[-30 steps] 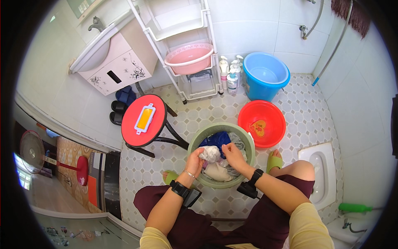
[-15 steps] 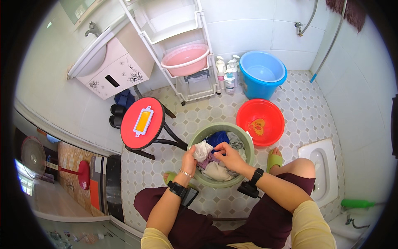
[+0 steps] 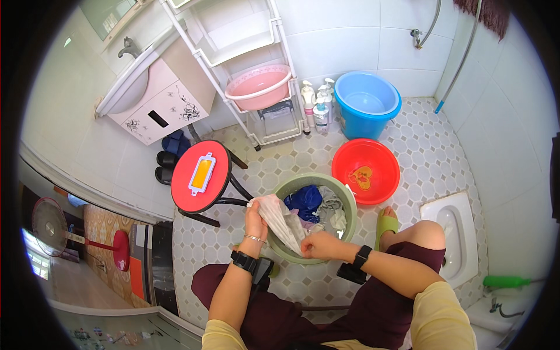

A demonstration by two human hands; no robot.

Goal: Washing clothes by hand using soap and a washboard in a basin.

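Hands of a seated person stretching a pale cloth (image 3: 282,220) over the near-left rim of a green basin (image 3: 349,205) on the tiled floor (image 3: 431,157). Left hand (image 3: 255,219) is closed around the upper end of the cloth, just outside the basin rim beside the red stool (image 3: 182,188). Right hand (image 3: 318,245) is closed on the lower end of the cloth, at the near rim of the basin. The cloth runs taut and slanted between the two hands, partly above the basin and partly over its edge. Each wrist carries a black band; the left also has a thin bracelet.

Inside the basin lie further clothes: a dark blue piece (image 3: 305,200) toward the far-left side and grey and white pieces (image 3: 332,211) to its right. A red basin (image 3: 366,170) stands just beyond the green one, to the right, nearly touching it. A blue bucket (image 3: 368,104) stands farther back against the wall, with a few pump bottles (image 3: 317,107) at its left. A pink basin (image 3: 258,87) rests on a white rack (image 3: 256,55) behind the stool. The stool bears a white-framed yellow object (image 3: 202,174) on its seat. Dark slippers (image 3: 170,149) lie under a washstand (image 3: 153,96) at the left wall. A squat toilet (image 3: 454,233) is set in the floor at the right, near the person's right knee; a foot in a green sandal (image 3: 385,224) rests between it and the green basin.
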